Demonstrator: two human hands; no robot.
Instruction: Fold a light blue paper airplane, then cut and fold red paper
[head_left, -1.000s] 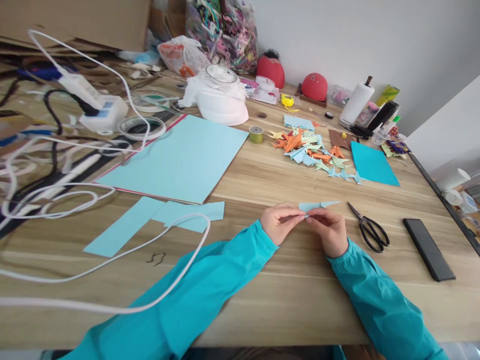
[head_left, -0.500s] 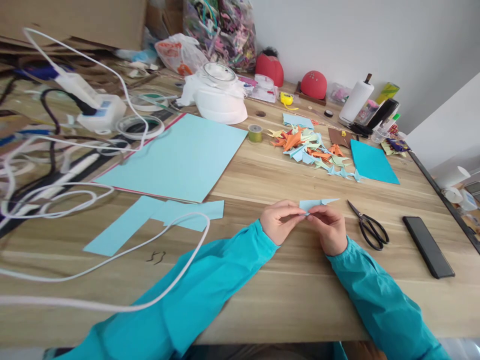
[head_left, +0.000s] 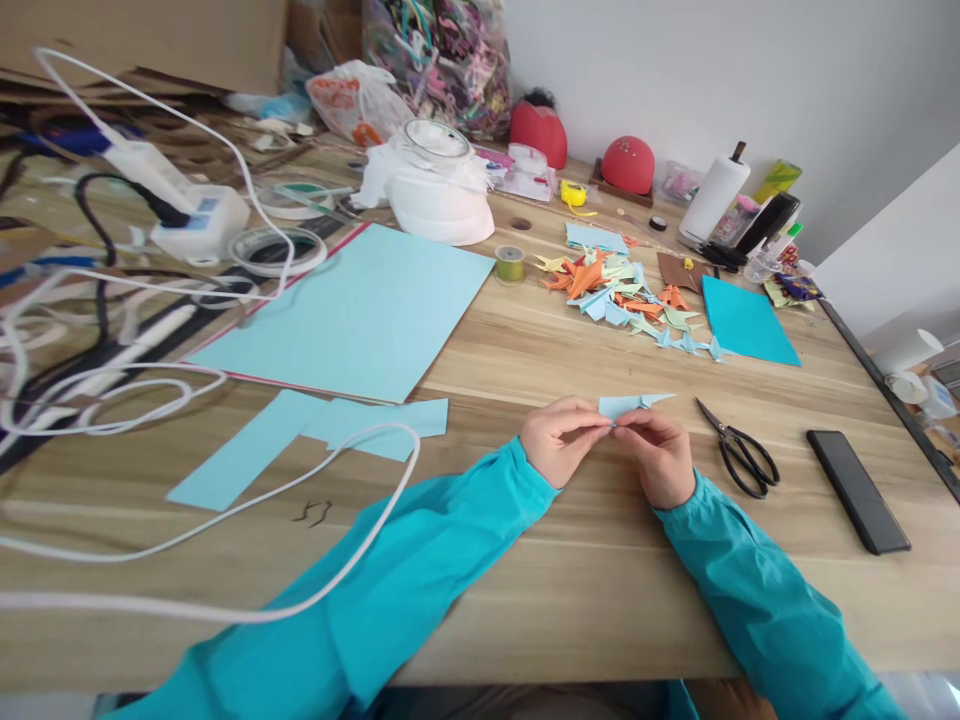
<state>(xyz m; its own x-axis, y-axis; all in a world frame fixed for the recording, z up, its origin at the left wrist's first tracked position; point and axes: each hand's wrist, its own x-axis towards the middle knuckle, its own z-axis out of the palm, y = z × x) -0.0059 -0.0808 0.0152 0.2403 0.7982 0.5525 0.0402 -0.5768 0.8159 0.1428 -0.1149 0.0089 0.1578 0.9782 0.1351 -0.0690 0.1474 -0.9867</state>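
inspected over the near half of the desk (head_left: pixel 600 600): folded blue paper (head_left: pixel 619 405), located at the fingertips and showing just to the far side, with lower edge hidden by the grip. found left hand (head_left: pixel 564 440) pinching the paper from the left, thumb against forefinger; found right hand (head_left: pixel 661 455) pinching likewise from the right, with tips nearly meeting. cannot tell the number of layers caught, nor any contact between paper and desk. judged to be working a small fold. for sound work, steady with one hand and press with the other, bring edges flush before creasing, sharpen with a nail along the full line, and avoid sideways pulling, likely to tear or skew the narrow point. noted both hands low and turned inward, with teal sleeves (head_left: pixel 442 560) slanting in from near left and near right. noted white cable (head_left: pixel 409 470) crossing the left sleeve, judged a snag risk; noted scissors (head_left: pixel 742 455) to the right, apart from the right hand.
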